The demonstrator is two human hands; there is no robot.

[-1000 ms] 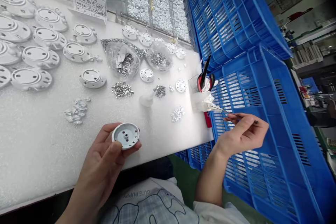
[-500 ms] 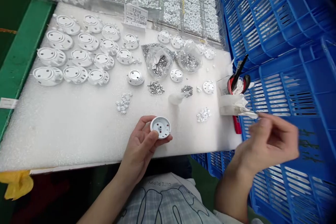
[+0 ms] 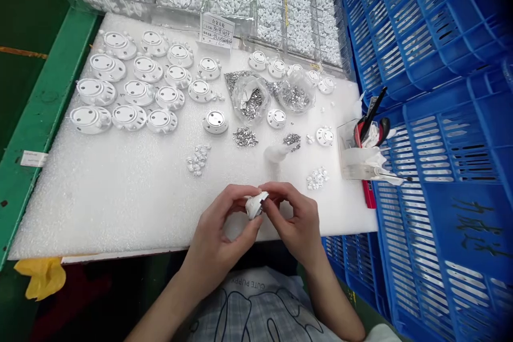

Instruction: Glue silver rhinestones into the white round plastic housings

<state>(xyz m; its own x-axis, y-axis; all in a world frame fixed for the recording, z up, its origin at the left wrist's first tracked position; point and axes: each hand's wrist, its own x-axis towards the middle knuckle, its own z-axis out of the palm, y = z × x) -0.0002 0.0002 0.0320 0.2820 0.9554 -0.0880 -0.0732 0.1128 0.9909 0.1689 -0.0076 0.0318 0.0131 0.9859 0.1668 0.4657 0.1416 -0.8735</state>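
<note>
Between the fingertips of my left hand [image 3: 218, 232], a small white round plastic housing [image 3: 254, 206] is held up on its edge, tilted. The fingers of my right hand [image 3: 298, 222] pinch its right side, and a dark spot shows near that thumb. Whether a smaller piece is between those fingers is hidden. Just beyond the hands stands a translucent nozzle bottle [image 3: 276, 153]. Small white plastic pieces lie in one heap [image 3: 197, 160] to the left and another heap [image 3: 318, 178] to the right. Two piles of small metal parts, a left pile [image 3: 245, 138] and a right pile [image 3: 292, 141], sit farther back.
Rows of white round assemblies [image 3: 129, 117] cover the foam-topped table's back left. Behind are bags of metal parts [image 3: 251, 100], a paper label [image 3: 216, 31] and clear trays [image 3: 168, 13]. A cup [image 3: 352, 171] with red-black-handled tools stands right, beside stacked blue crates [image 3: 441, 192].
My right hand has come from the cup at the right to the housing. The housing was facing up in my left hand and is now turned on edge. The camera view has shifted slightly.
</note>
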